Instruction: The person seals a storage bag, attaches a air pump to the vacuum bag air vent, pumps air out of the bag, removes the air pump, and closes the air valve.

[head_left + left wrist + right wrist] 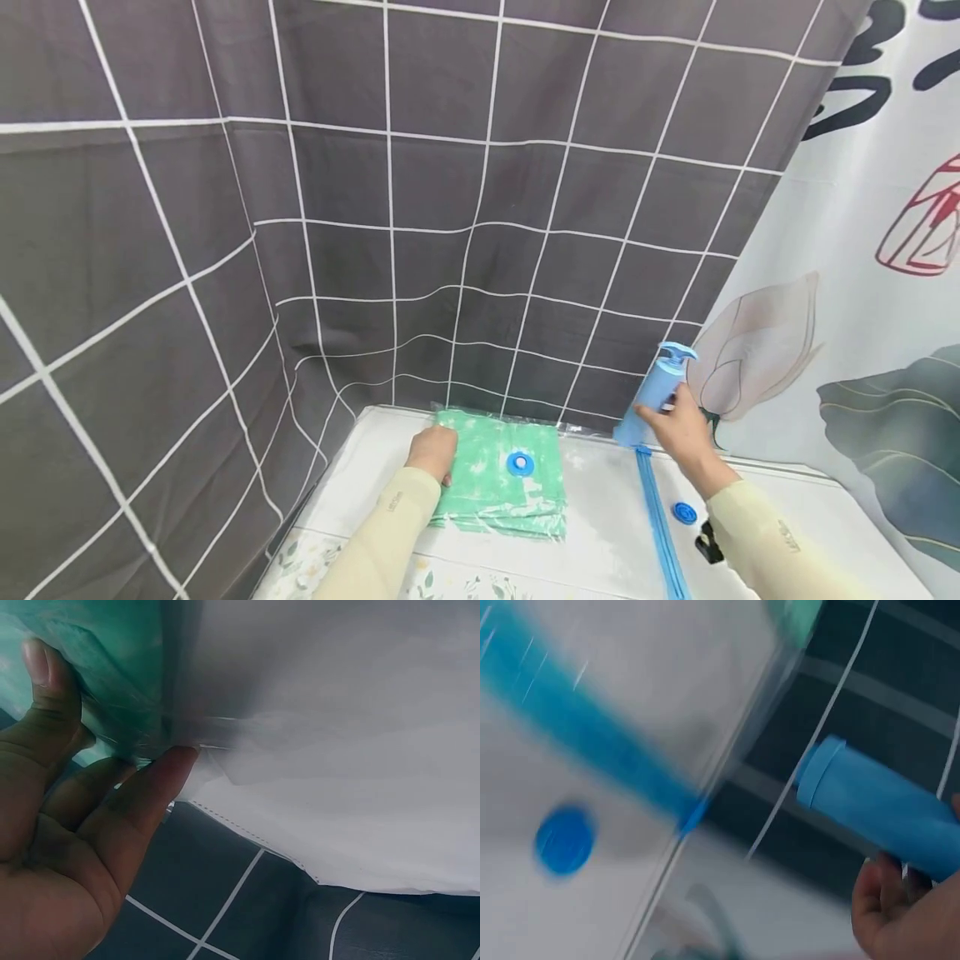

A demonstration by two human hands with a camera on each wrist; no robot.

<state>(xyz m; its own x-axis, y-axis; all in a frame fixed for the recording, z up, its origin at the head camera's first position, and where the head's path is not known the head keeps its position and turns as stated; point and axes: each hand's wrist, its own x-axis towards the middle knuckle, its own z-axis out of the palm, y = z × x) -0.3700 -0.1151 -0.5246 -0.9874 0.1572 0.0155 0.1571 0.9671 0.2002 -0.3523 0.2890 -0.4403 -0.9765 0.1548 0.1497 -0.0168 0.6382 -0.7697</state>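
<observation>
A clear vacuum storage bag (480, 492) with folded green cloth inside lies on the white tabletop, a round blue valve (520, 463) on its upper face. My left hand (432, 454) grips the bag's left edge; in the left wrist view, the thumb (51, 679) lies over the green bag and the fingers are at its edge. To the right, my right hand (682, 429) holds a light blue hand pump (651, 396) with a bottle-like body and a spout-shaped top. The pump tilts above the far table edge, its narrower end toward the bag side.
A long blue strip (660, 529) runs from the far edge toward me. Right of it lie a round blue cap (684, 512) and a small black object (707, 543), partly behind the right sleeve. A dark grid curtain (450, 267) hangs behind the table.
</observation>
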